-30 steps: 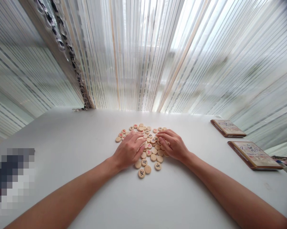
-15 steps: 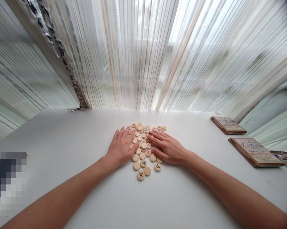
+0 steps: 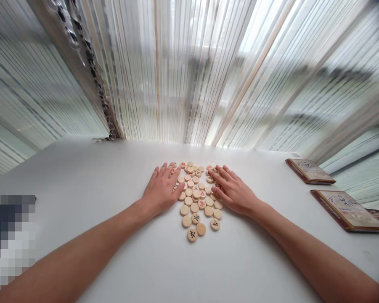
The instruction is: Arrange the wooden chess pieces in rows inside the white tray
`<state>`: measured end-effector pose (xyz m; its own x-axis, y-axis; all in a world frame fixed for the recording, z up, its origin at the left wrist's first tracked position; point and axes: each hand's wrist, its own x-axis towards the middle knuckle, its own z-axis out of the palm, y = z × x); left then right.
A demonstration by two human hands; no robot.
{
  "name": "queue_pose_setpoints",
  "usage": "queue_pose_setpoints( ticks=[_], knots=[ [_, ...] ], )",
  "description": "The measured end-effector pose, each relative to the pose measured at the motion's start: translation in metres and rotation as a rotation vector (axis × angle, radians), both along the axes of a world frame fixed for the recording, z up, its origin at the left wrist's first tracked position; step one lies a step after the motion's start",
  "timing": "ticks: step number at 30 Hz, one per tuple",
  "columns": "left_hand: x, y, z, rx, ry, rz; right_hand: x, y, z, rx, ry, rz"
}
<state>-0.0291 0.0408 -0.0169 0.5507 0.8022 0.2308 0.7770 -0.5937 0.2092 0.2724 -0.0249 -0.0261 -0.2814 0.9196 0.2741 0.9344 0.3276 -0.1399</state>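
Round wooden Chinese chess pieces (image 3: 188, 202) lie in a loose heap on the white table, some overlapping. Several show black or red characters; many are blank side up. At the heap's left side rests my left hand (image 3: 162, 187), palm down with fingers stretched over its edge. My right hand (image 3: 234, 190) lies along the right side, fingers spread above a few pieces, some of which it hides. Nearest to me are a black-marked piece (image 3: 192, 235) and a blank piece (image 3: 201, 229), apart from both hands.
Two flat boxes with brown edges, a farther box (image 3: 311, 170) and a nearer box (image 3: 347, 209), lie at the right of the white table (image 3: 139, 261). A string curtain (image 3: 176, 84) hangs along the far edge. A blurred-out patch (image 3: 9, 240) covers the left.
My right hand has shifted right, uncovering more pieces and opening a gap in the heap near its fingers. My left hand stays at the left side. The whole view has turned slightly.
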Motion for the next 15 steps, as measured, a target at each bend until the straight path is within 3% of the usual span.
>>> queue_pose_setpoints(
  ticks=[5, 9, 12, 15],
  knots=[
    [0.006, -0.012, 0.010, 0.038, -0.009, -0.092, -0.005, -0.002, 0.006, 0.107, 0.073, 0.049],
    [0.020, -0.029, 0.035, 0.165, -0.109, -0.244, -0.003, -0.002, 0.013, 0.260, 0.179, 0.055],
    [0.014, -0.067, 0.059, 0.173, -0.231, -0.407, -0.002, -0.002, 0.016, 0.333, 0.228, 0.076],
    [-0.032, -0.132, 0.059, 0.166, -0.395, -0.561, -0.002, -0.001, 0.015, 0.374, 0.249, 0.094]
  ],
)
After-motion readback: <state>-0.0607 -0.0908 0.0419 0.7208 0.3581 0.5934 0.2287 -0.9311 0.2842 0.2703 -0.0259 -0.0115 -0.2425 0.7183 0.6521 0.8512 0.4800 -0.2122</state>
